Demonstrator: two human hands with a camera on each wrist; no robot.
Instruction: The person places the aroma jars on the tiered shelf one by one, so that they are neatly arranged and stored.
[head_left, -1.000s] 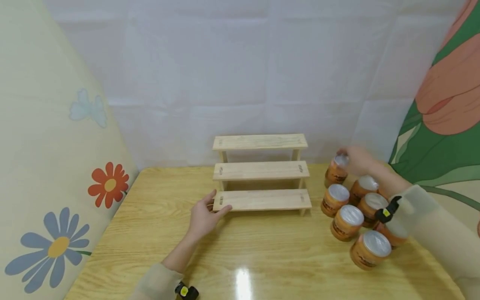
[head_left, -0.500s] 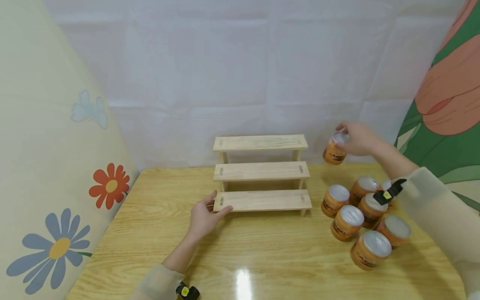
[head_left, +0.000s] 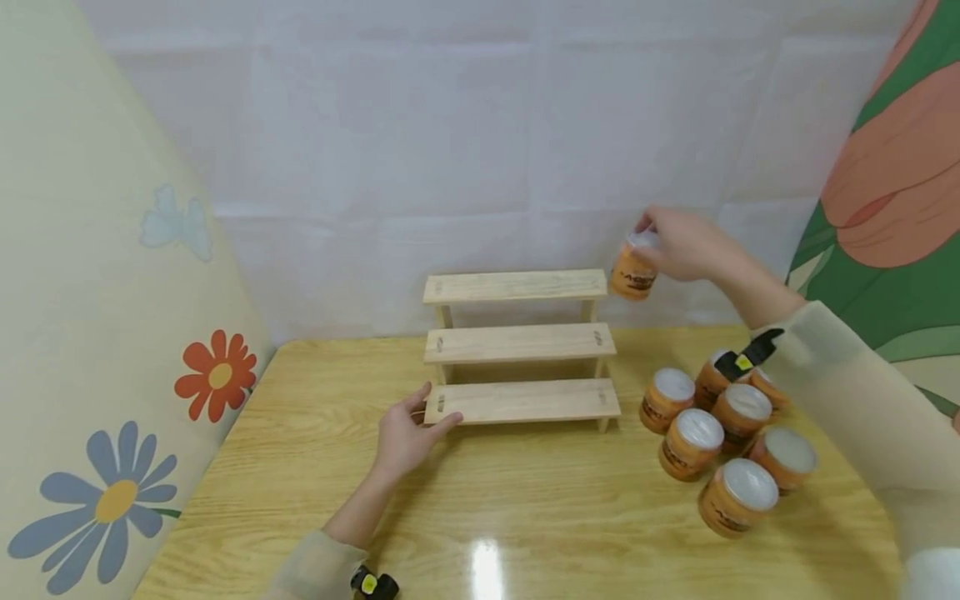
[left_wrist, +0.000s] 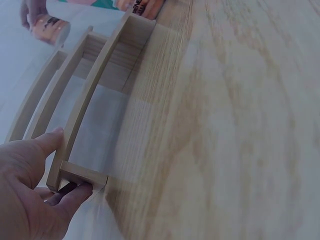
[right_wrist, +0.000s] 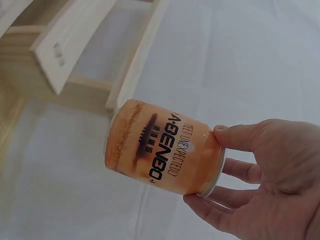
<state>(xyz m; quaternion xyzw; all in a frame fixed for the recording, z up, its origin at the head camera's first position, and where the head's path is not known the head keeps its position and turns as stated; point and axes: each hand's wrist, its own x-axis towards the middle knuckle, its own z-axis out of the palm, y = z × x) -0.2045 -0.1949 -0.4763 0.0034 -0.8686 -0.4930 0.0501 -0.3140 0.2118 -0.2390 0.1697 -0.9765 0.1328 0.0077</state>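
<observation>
A three-tier wooden shelf stands at the back of the table. My left hand grips the left end of its lowest board, thumb on top and fingers underneath, as the left wrist view also shows. My right hand pinches an orange can with dark lettering by its lidded end. That can is in the air just right of the top board. In the right wrist view the can is close to the boards' ends, with thumb and fingers around its rim.
Several similar orange cans with pale lids, such as the front one, stand grouped on the wooden table right of the shelf. A white cloth hangs behind it. Flower-patterned panels flank both sides.
My right hand has lifted the can off the table beside the group and carried it up and left toward the shelf's top board. The left hand has stayed on the shelf.
</observation>
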